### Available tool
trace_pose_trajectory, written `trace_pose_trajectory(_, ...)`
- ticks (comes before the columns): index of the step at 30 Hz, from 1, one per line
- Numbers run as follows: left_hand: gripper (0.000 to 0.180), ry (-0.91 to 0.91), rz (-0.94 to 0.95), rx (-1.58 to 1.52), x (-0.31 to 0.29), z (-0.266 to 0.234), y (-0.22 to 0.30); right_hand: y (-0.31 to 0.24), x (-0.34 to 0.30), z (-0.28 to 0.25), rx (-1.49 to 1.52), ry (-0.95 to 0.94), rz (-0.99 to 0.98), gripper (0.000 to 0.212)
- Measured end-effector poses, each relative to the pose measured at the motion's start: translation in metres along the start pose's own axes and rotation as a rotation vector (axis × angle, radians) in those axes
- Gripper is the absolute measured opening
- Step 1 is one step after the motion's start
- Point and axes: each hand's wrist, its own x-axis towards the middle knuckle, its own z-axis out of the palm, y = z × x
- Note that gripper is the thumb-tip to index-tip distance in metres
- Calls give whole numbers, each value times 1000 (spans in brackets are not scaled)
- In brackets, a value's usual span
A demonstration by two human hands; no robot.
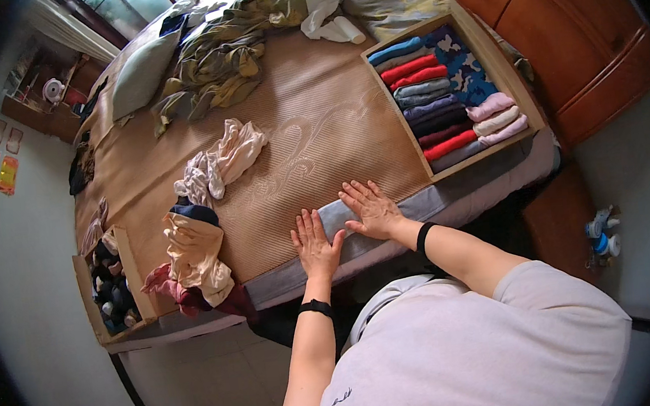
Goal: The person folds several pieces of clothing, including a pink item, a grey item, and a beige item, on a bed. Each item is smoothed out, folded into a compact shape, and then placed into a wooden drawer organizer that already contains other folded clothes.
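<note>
Flat pale grey-blue cloth (335, 217) at the tan woven mat's (281, 234) near edge, left hand (317, 247) and right hand (374, 212) palm-down at it, fingers slightly spread. Crumpled cream garments (195, 251) crowd left; shallow pale-wood tray (428, 163) of folded multicoloured clothes (433, 106) bounds right.

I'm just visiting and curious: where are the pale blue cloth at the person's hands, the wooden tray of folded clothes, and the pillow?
Pale blue cloth (333, 218): head view, its uncovered part.
Wooden tray (484, 153): head view, near rim.
Pillow (144, 78): head view, middle.
</note>
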Motion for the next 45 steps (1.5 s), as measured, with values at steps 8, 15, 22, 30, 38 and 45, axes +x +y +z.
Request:
trace_pose_trajectory(8,77,110,-79,-520,-3,-31,6,18,-20,-19,650,158,106,72)
trace_pose_trajectory(15,33,423,277,-440,2,-60,22,3,-21,-58,494,480,-101,31)
trace_pose_trajectory(22,29,216,140,-254,-19,-37,-7,39,-45,-38,340,320,-214,31)
trace_pose_trajectory(30,40,230,171,-226,1,-22,34,-9,1,-49,254,241,-102,50)
trace_pose_trajectory(38,54,120,63,-311,6,8,18,15,-15,0,182,95,14,63)
trace_pose_trajectory(45,62,56,-232,-494,36,-12,21,35,-5,-17,688,140,242,50)
